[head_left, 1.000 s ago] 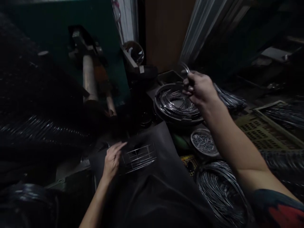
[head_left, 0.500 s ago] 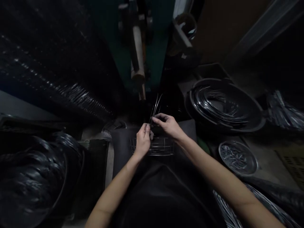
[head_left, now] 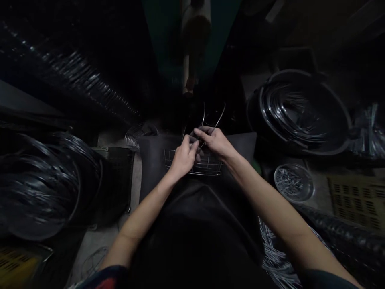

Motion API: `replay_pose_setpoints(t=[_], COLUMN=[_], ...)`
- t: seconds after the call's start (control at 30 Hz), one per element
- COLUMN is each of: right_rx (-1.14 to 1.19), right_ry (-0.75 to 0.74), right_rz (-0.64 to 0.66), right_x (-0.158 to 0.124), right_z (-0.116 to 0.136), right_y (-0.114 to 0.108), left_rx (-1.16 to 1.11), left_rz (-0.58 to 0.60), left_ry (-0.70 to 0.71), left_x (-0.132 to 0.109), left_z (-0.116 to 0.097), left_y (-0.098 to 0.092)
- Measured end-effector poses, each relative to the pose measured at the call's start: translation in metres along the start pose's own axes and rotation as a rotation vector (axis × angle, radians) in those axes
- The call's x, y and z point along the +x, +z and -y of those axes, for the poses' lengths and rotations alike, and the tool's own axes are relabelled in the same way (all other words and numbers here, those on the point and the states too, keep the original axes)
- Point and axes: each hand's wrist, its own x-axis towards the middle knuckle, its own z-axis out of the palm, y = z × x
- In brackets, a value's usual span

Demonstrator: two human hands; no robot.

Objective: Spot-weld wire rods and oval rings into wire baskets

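Low in front of me, my left hand is closed, its thumb and fingers pinched around the lower part of some thin metal wires. Against it, my right hand grips the same wires between thumb and fingers. Two curved wires stick up beyond the right hand, spread apart. Just under both hands, a rectangular wire frame like a small basket rests on a dark pad at my lap. My fingers hide where the wires meet the frame.
Ahead stands a green machine with a rod pointing down. To the right are a large tub of bent wires, a round bowl of short metal pieces and a yellow crate. A bin of wire hoops is at left.
The wires were close together, leaning right between my hands; now they spread apart beyond my right hand. My hands have come closer together. The view has tilted down.
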Motion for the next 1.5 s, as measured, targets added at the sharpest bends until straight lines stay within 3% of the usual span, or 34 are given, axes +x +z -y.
replay_pose_setpoints(t=[0.07, 0.17, 0.27, 0.37, 0.53, 0.73, 1.0, 1.5], right_rx=[0.010, -0.009, -0.076, -0.088, -0.005, 0.058, -0.048, -0.093], right_ry=[0.023, 0.072, 0.091, 0.032, -0.100, -0.208, -0.322, -0.328], right_rz=[0.029, 0.080, 0.054, -0.039, -0.104, 0.010, 0.002, -0.031], right_x=[0.003, 0.009, 0.018, 0.031, 0.053, 0.081, 0.106, 0.125], right_z=[0.004, 0.007, 0.006, 0.009, 0.040, 0.076, 0.080, 0.089], right_y=[-0.004, -0.008, -0.009, -0.009, -0.013, -0.010, -0.006, -0.006], left_rx=[0.177, 0.508, 0.650, 0.552, 0.396, 0.307, 0.310, 0.179], left_rz=[0.035, 0.086, 0.021, -0.117, -0.179, -0.175, -0.183, -0.155], left_ry=[0.133, 0.357, 0.554, 0.714, 0.834, 0.890, 0.834, 0.804], left_x=[-0.013, -0.030, -0.028, -0.007, 0.042, 0.081, 0.098, 0.120], left_z=[0.009, 0.041, 0.079, 0.093, 0.062, 0.036, 0.027, 0.019], left_y=[-0.022, -0.047, -0.049, -0.041, -0.051, -0.063, -0.068, -0.076])
